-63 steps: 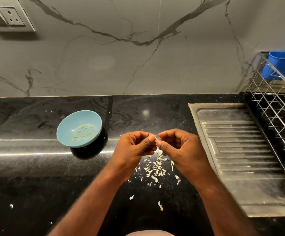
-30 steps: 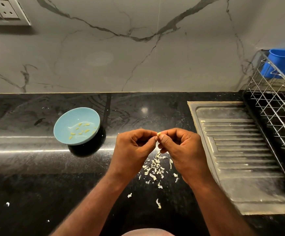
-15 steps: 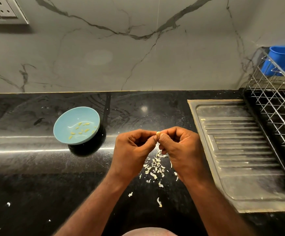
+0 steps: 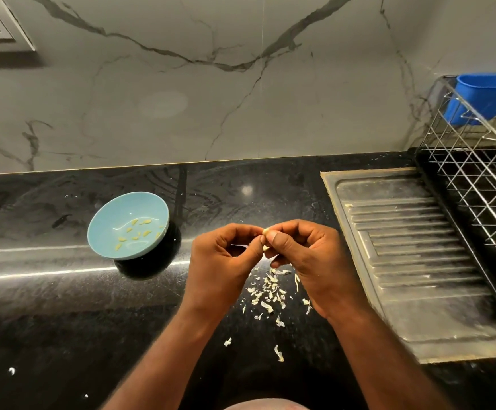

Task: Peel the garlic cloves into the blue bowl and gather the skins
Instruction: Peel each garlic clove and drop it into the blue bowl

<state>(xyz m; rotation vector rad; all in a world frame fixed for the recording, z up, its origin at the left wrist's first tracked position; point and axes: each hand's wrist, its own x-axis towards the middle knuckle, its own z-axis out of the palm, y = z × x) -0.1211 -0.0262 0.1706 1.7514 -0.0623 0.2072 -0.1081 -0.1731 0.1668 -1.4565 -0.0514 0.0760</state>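
Garlic clove [image 4: 266, 231] is sitting pinched between the fingertips of both hands. The left hand [image 4: 223, 261] and right hand [image 4: 309, 261] are meeting above the middle of the counter [image 4: 48, 306], fingers curling in on it. Skins [image 4: 270, 294] are lying scattered on the counter right under the hands, a few strays trailing toward the front edge. Bowl [image 4: 113, 214] is resting well to the left, nearer the back edge, holding several peeled cloves [image 4: 136, 232]. Drainboard [image 4: 412, 261] is lying at the right end — a wire rack [image 4: 477, 179] standing beyond it.
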